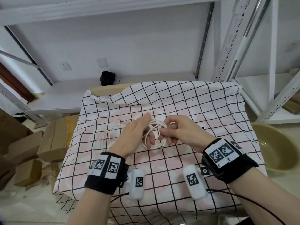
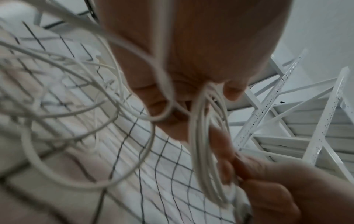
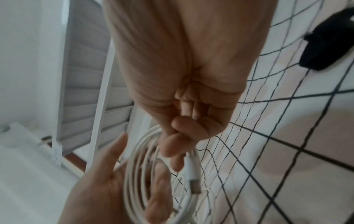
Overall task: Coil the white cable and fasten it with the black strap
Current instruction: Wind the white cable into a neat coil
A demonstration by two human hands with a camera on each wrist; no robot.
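With the right hand point(image 1: 177, 132) pinching the gathered loops of the white cable point(image 1: 155, 135) above the bench point(image 1: 194, 111) and the left hand's point(image 1: 134, 135) fingers spread inside them, each remaining slack turn should probably be laid evenly.

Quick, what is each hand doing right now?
Left hand: fingers mostly straight, passed through the loops of the white cable, which hang on them.
Right hand: fingers curled, pinching the coiled loops.
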